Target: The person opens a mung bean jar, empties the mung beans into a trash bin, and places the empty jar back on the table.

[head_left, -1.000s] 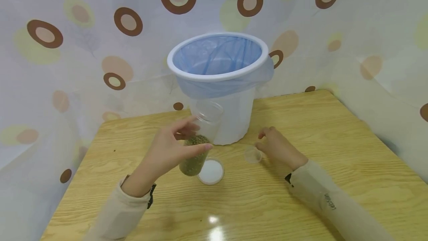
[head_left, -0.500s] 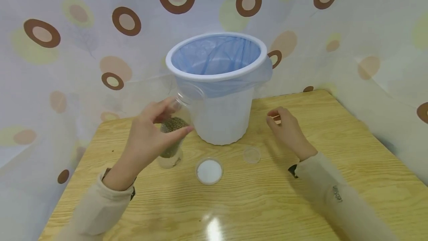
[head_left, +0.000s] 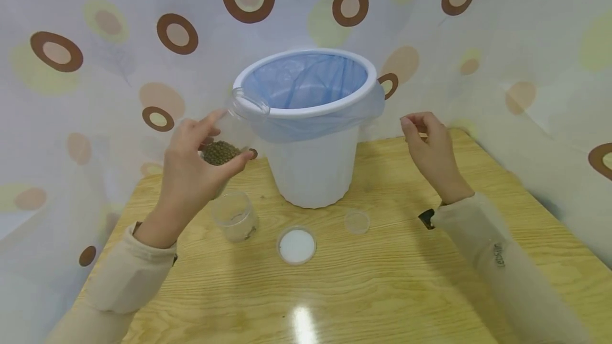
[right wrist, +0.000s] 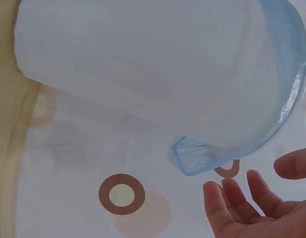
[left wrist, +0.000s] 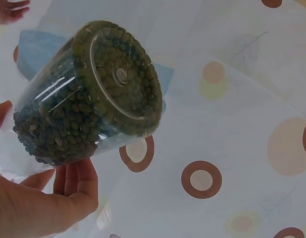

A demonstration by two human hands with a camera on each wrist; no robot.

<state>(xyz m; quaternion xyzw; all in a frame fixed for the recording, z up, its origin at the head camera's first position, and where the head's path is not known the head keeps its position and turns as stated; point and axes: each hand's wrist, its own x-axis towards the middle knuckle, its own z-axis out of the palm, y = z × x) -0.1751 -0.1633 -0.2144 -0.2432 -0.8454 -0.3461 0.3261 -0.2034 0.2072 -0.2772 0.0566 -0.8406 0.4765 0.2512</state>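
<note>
In the head view my left hand (head_left: 188, 169) grips a clear plastic jar (head_left: 236, 121), raised above the left part of the table. Green beans (head_left: 220, 153) fill its lower part. The jar's mouth leans toward the left rim of the white bin (head_left: 313, 166); whether they touch I cannot tell. Seen in the left wrist view, the jar's base (left wrist: 123, 74) faces the camera and beans press against it. My right hand (head_left: 432, 155) is raised to the right of the bin, fingers loosely bent, holding nothing. A blue bag (head_left: 311, 78) lines the bin.
On the wooden table (head_left: 373, 291), a clear short cup (head_left: 234, 219) stands below the left hand. Right of it lie a round clear dish with white contents (head_left: 297, 246) and a thin clear disc (head_left: 357, 222). A patterned cloth (head_left: 115, 62) covers the walls behind.
My left hand has lifted the jar up and leftward, away from the dish, and the short cup now shows below it. My right hand has left the clear disc and risen to the right.
</note>
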